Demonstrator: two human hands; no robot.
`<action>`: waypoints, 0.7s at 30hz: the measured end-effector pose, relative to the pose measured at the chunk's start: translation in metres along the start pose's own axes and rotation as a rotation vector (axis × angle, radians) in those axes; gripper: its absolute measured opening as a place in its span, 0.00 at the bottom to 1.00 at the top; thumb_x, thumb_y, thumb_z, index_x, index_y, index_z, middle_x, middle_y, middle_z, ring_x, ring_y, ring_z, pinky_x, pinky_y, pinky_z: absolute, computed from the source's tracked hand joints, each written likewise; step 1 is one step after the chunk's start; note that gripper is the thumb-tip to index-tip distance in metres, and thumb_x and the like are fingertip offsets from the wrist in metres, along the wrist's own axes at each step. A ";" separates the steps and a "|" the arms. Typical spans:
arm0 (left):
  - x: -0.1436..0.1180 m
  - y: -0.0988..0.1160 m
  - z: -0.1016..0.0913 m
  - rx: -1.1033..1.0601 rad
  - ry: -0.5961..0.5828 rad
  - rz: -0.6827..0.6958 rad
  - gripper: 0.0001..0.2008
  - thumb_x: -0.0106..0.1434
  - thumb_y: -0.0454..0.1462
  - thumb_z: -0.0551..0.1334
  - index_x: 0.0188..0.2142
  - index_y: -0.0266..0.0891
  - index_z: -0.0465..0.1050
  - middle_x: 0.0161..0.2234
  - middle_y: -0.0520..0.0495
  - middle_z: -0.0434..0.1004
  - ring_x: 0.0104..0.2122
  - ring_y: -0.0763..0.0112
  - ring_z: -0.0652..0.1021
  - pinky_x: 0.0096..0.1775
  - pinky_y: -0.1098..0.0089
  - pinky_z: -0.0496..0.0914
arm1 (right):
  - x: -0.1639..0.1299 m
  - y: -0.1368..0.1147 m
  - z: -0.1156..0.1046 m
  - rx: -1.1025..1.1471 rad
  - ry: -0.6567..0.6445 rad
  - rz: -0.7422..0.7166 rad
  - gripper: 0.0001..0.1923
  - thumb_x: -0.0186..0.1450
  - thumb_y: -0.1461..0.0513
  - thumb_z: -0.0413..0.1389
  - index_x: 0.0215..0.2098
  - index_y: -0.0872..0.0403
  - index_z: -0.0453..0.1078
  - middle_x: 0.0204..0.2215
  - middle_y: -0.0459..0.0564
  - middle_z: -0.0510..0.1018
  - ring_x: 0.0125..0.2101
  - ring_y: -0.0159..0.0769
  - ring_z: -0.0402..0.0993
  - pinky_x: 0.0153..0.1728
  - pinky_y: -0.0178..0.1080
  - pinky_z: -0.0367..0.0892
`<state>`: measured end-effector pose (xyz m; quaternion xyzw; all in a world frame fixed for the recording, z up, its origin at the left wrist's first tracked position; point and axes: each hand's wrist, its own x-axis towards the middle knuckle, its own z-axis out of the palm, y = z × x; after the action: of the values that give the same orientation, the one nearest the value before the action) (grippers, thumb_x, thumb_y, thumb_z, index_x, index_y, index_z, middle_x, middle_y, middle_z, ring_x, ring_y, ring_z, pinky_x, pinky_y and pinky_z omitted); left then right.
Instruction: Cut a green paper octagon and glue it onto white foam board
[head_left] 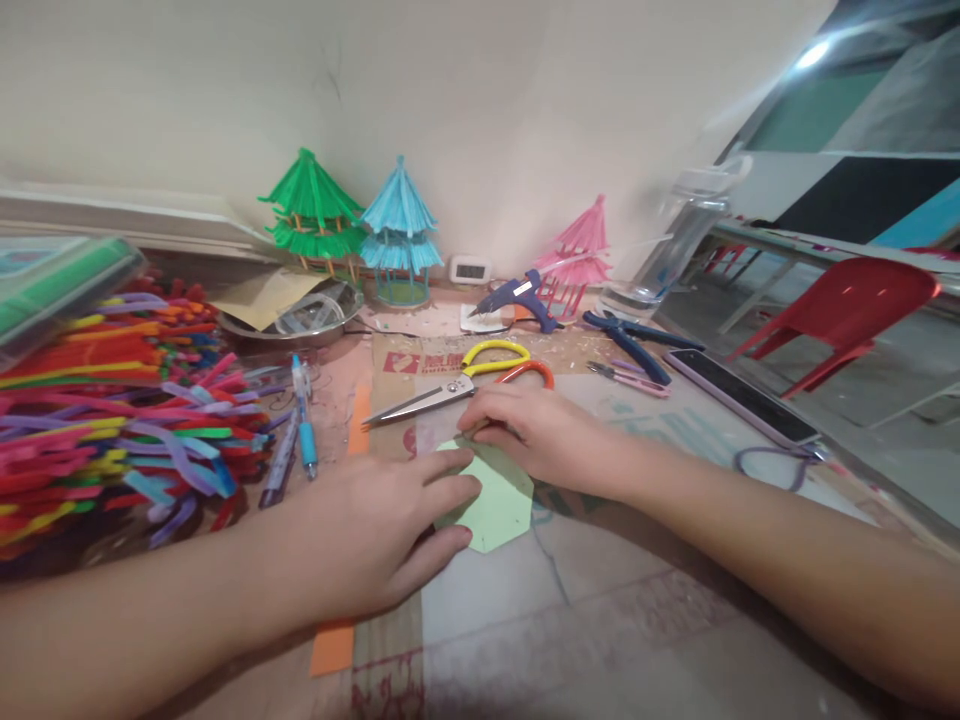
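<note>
A pale green hexagonal piece of paper (pixel 499 505) lies flat on the cardboard-covered table (pixel 600 620). My left hand (pixel 382 530) rests palm down on its left part, fingers pressing the paper. My right hand (pixel 536 430) touches the paper's far edge with curled fingers; whether it pinches anything I cannot tell. Scissors (pixel 457 385) with yellow and orange handles lie just beyond my right hand, blades pointing left.
A heap of coloured pipe cleaners (pixel 112 410) fills the left side, with pens (pixel 304 420) beside it. Green (pixel 311 210), blue (pixel 400 235) and pink (pixel 581 250) pavilion models, a blue glue gun (pixel 517 298), blue pliers (pixel 630 340), a phone (pixel 739 395), a bottle (pixel 675 235) and a red chair (pixel 847 305) stand behind and right.
</note>
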<state>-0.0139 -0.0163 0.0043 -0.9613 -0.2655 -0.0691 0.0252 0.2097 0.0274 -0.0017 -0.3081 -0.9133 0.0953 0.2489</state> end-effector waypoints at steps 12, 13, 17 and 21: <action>0.001 0.001 -0.001 -0.001 -0.021 -0.006 0.12 0.71 0.40 0.54 0.48 0.42 0.71 0.52 0.44 0.77 0.35 0.59 0.82 0.30 0.64 0.73 | -0.003 -0.005 -0.003 -0.128 -0.062 -0.011 0.08 0.70 0.68 0.50 0.38 0.55 0.72 0.35 0.51 0.79 0.38 0.37 0.74 0.39 0.38 0.68; 0.000 0.001 -0.001 -0.003 -0.019 -0.003 0.12 0.70 0.40 0.54 0.48 0.42 0.71 0.52 0.44 0.77 0.34 0.60 0.82 0.29 0.64 0.72 | -0.003 -0.005 -0.004 -0.140 -0.077 -0.005 0.08 0.70 0.68 0.50 0.38 0.55 0.72 0.35 0.51 0.79 0.38 0.37 0.74 0.39 0.38 0.68; 0.000 0.001 -0.002 -0.005 -0.018 -0.002 0.11 0.70 0.40 0.54 0.47 0.42 0.71 0.51 0.44 0.77 0.32 0.61 0.82 0.27 0.65 0.71 | -0.003 -0.004 -0.001 -0.129 -0.020 -0.010 0.09 0.70 0.68 0.50 0.39 0.54 0.72 0.35 0.51 0.79 0.38 0.38 0.75 0.39 0.40 0.69; 0.000 0.001 -0.002 -0.009 -0.015 -0.002 0.12 0.70 0.40 0.54 0.48 0.42 0.72 0.52 0.44 0.77 0.33 0.61 0.82 0.28 0.65 0.72 | -0.004 -0.003 -0.003 -0.115 -0.005 -0.037 0.09 0.69 0.69 0.50 0.38 0.54 0.72 0.35 0.51 0.79 0.38 0.38 0.75 0.39 0.39 0.69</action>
<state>-0.0133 -0.0169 0.0059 -0.9617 -0.2660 -0.0632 0.0188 0.2122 0.0228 0.0000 -0.3048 -0.9234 0.0388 0.2299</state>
